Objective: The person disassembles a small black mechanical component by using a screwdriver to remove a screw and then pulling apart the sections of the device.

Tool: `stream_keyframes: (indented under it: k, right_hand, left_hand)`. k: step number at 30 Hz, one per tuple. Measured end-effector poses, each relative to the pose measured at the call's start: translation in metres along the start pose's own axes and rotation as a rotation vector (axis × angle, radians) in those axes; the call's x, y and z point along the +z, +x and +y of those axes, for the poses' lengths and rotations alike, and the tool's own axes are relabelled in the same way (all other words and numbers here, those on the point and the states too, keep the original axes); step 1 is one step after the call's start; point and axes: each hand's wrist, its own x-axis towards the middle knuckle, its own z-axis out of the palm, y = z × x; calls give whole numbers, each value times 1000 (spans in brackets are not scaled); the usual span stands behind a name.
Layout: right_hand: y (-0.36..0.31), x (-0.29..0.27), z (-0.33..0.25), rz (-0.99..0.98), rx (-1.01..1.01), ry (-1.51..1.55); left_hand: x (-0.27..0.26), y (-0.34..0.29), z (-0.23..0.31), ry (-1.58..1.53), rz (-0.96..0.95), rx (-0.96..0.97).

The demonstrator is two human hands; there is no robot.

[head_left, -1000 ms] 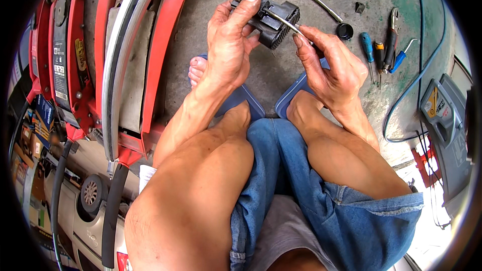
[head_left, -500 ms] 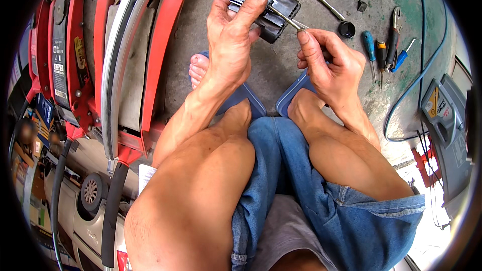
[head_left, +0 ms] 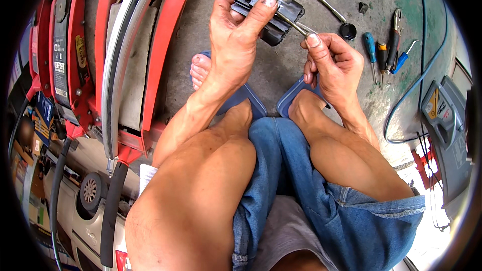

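My left hand (head_left: pixel 233 45) is closed around a black ribbed plastic part (head_left: pixel 290 12) with a small metal fitting at its far left end. The left thumb presses on its top. From beside that thumb a thin metal rod (head_left: pixel 291 23) slants down to the right, with a second shiny strip close by it. My right hand (head_left: pixel 335 62) pinches the rod's near end between thumb and forefinger, its other fingers curled. How the rod meets the black part is hidden under the left thumb.
On the floor to the right lie an angled socket wrench (head_left: pixel 324 1), a black cap (head_left: pixel 347 31), a small black block (head_left: pixel 362 7), a teal screwdriver (head_left: pixel 370 47), locking pliers (head_left: pixel 394 37) and a blue-handled hook pick (head_left: pixel 401 61). A blue hose (head_left: pixel 434 55) curves past them. Red floor jacks (head_left: pixel 168 35) stand left.
Both hands and the black part have shifted slightly right and nearer. My right wrist has turned a little, and its fingers still pinch the rod.
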Motion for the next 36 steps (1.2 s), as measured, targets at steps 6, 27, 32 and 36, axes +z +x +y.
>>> stream_keyframes:
  k: [6,27,32,36]
  right_hand:
    - [1,1,3,-23,42,122]
    - [0,6,0,-14,1,66]
    - [0,5,2,9,-110,-26]
    - [0,4,2,55,-211,-143]
  left_hand:
    - [-1,-3,3,54,-13,15]
    - [-3,1,5,-2,38,-48]
    - [-7,3,1,-11,43,-85]
    - [-10,6,0,-37,78,-112]
